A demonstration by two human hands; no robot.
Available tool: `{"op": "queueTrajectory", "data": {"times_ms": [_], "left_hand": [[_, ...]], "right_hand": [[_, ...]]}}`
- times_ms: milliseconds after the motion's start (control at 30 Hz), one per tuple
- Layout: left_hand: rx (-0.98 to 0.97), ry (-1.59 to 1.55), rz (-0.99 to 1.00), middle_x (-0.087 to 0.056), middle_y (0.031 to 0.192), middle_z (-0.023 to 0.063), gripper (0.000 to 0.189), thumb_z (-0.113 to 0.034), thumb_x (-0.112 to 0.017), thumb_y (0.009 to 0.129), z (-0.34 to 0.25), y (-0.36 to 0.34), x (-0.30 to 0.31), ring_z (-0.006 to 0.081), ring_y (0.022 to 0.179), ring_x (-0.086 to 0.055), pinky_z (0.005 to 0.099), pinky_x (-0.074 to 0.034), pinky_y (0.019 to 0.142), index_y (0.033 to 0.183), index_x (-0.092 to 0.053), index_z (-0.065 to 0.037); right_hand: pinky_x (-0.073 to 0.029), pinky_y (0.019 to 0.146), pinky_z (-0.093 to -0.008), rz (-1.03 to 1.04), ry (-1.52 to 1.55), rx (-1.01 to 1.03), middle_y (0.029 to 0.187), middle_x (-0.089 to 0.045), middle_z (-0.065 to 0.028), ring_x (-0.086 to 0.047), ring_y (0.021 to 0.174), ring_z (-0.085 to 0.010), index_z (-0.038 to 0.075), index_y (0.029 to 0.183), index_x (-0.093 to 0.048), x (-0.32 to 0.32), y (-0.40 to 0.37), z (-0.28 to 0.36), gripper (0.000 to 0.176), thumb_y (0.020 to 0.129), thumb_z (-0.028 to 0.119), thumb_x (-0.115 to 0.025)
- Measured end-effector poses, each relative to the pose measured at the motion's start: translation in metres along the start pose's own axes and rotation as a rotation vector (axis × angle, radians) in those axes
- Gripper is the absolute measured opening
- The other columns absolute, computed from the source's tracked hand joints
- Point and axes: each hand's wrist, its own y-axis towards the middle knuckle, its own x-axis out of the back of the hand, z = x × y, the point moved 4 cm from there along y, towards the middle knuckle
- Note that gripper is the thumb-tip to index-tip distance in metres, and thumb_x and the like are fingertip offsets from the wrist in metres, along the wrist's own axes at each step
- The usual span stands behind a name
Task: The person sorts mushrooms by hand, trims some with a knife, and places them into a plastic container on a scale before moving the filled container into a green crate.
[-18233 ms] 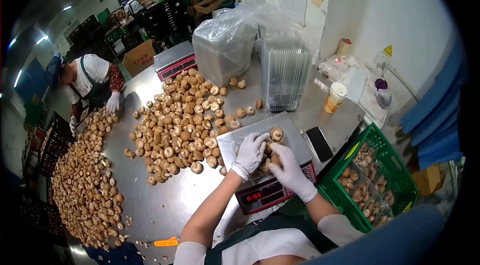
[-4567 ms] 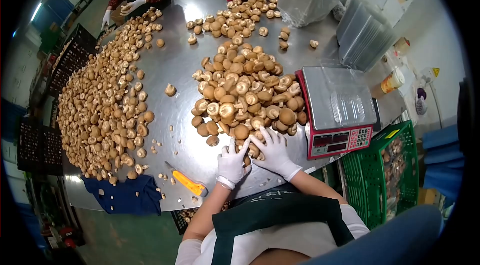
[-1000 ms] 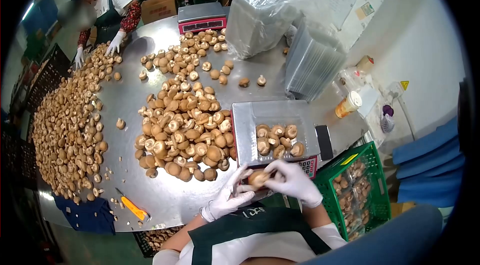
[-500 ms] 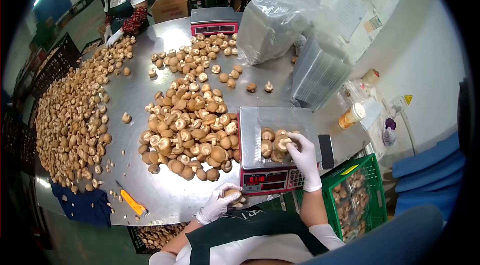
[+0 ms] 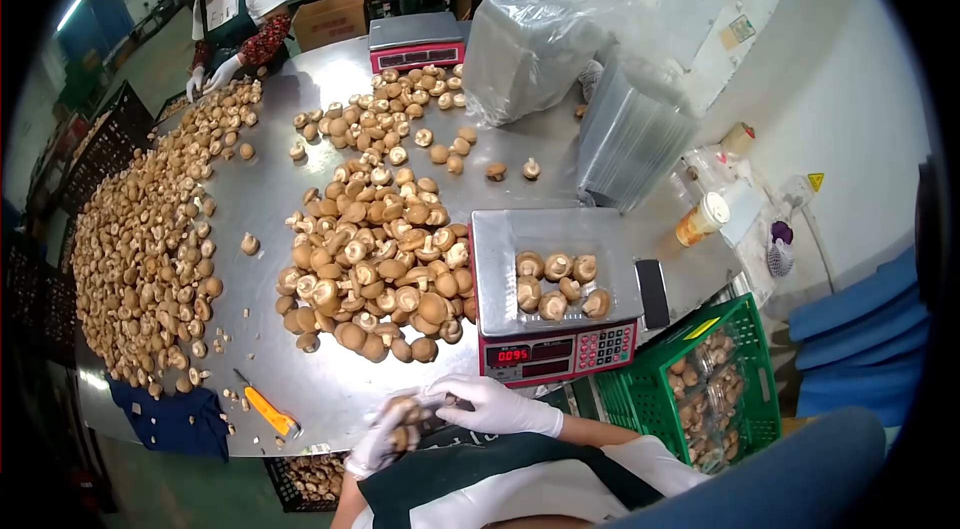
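Note:
My left hand [image 5: 372, 444], in a white glove, is curled round a few shiitake mushrooms [image 5: 404, 419] close to my apron at the table's front edge. My right hand [image 5: 497, 405], also gloved, reaches across to it with bent fingers right at those mushrooms; motion blur hides what its fingertips pinch. Beyond the hands stands a red electronic scale [image 5: 545, 354] with a lit red display. On its plate a clear plastic tray [image 5: 615, 279] holds several mushrooms [image 5: 556, 267]. A large pile of mushrooms [image 5: 385, 259] lies left of the scale.
A yellow utility knife [image 5: 270, 411] lies at the front left, near a dark cloth [image 5: 170, 419]. A green crate [image 5: 755, 379] of packed mushrooms stands right. Behind are stacked clear trays [image 5: 635, 139] and a paper cup [image 5: 703, 219]. A co-worker [image 5: 240, 19] handles mushrooms at the far left.
My right hand has left the tray and moved down to my left hand. The mushrooms in the tray now lie spread apart. The scale's reading has dropped from 0.110 to 0.095.

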Motion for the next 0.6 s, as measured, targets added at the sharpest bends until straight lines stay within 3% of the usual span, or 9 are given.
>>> {"op": "queueTrajectory", "data": {"times_ms": [33,67,167,233,367,433,533,567,600], "left_hand": [[-0.015,-0.019,-0.086,-0.063,0.087,0.0124,0.03,-0.026,-0.044,0.097,0.009,-0.006,0.03,0.0104,0.045,-0.046,0.022,-0.039,0.041,0.118,-0.051,-0.006],[-0.097,-0.199,-0.1,-0.063,0.085,0.0125,0.027,-0.027,-0.046,0.096,0.012,-0.02,0.051,0.0104,0.043,-0.043,0.0221,-0.036,0.038,0.112,-0.054,-0.007],[-0.184,-0.465,-0.538,-0.063,0.085,0.0083,0.026,-0.036,-0.05,0.093,0.055,-0.066,0.145,0.0106,0.048,-0.045,0.0204,-0.035,0.04,0.101,-0.057,-0.012],[-0.193,-0.84,-0.607,-0.063,0.085,0.0076,0.026,-0.039,-0.048,0.093,0.085,-0.1,0.195,0.0102,0.048,-0.046,0.0201,-0.038,0.038,0.1,-0.058,-0.017],[-0.348,-0.954,-0.74,-0.062,0.083,0.0033,0.026,-0.041,-0.047,0.093,0.151,-0.146,0.274,0.0093,0.054,-0.052,0.0203,-0.044,0.039,0.096,-0.057,-0.017],[-0.407,-1.087,-0.988,-0.059,0.08,0.0005,0.023,-0.037,-0.048,0.093,0.178,-0.161,0.296,0.01,0.061,-0.054,0.0204,-0.048,0.044,0.092,-0.056,-0.015],[-0.523,-1.16,-1.056,-0.058,0.078,-0.0033,0.02,-0.032,-0.049,0.093,0.217,-0.167,0.334,0.0105,0.074,-0.057,0.0199,-0.052,0.054,0.09,-0.056,-0.014],[-0.52,-1.266,-0.994,-0.059,0.097,0.0018,0.028,-0.036,-0.053,0.09,0.256,-0.172,0.382,0.0178,0.094,-0.058,0.0281,-0.055,0.071,0.106,-0.055,-0.013],[-0.518,-1.27,-0.996,-0.059,0.097,0.0018,0.028,-0.036,-0.053,0.09,0.244,-0.171,0.373,0.0178,0.094,-0.058,0.0281,-0.055,0.071,0.106,-0.055,-0.013]], "right_hand": [[-0.049,0.075,-0.0335,-0.008,-0.086,0.124,0.096,-0.06,-0.0123,-0.06,0.084,-0.0275,0.003,0.108,-0.057,-0.002,0.002,0.003,0.029,0.083,0.016,-0.063],[-0.049,0.075,-0.0335,-0.002,-0.08,0.126,0.096,-0.06,-0.0123,-0.06,0.084,-0.0275,0.003,0.108,-0.057,-0.004,0.003,-0.001,0.029,0.083,0.016,-0.063],[-0.047,0.081,-0.0393,0.128,-0.24,0.037,0.098,-0.061,-0.014,-0.059,0.092,-0.0324,0.003,0.105,-0.058,-0.011,0.003,-0.012,0.031,0.084,0.026,-0.06],[-0.047,0.082,-0.0398,0.177,-0.27,0.016,0.098,-0.061,-0.0141,-0.058,0.093,-0.0325,0.003,0.106,-0.058,-0.015,0.004,-0.013,0.031,0.084,0.026,-0.059],[-0.047,0.081,-0.041,0.281,-0.346,-0.015,0.097,-0.061,-0.0151,-0.059,0.093,-0.0323,0.005,0.106,-0.059,-0.027,0.006,-0.017,0.029,0.085,0.026,-0.057],[-0.047,0.081,-0.0412,0.319,-0.374,-0.022,0.097,-0.061,-0.0154,-0.059,0.093,-0.0322,0.005,0.105,-0.059,-0.03,0.007,-0.015,0.029,0.085,0.025,-0.057],[-0.047,0.08,-0.0412,0.33,-0.398,-0.03,0.096,-0.061,-0.0156,-0.059,0.092,-0.0324,0.005,0.104,-0.059,-0.031,0.011,-0.01,0.027,0.085,0.024,-0.057],[-0.047,0.078,-0.0411,0.264,-0.396,0.048,0.093,-0.061,-0.0149,-0.059,0.09,-0.0321,0.005,0.102,-0.06,-0.027,0.012,-0.006,0.025,0.084,0.023,-0.058],[-0.048,0.077,-0.0409,0.195,-0.395,0.125,0.09,-0.062,-0.0142,-0.06,0.088,-0.0318,0.005,0.1,-0.061,-0.021,0.012,-0.001,0.024,0.084,0.022,-0.058]]}}
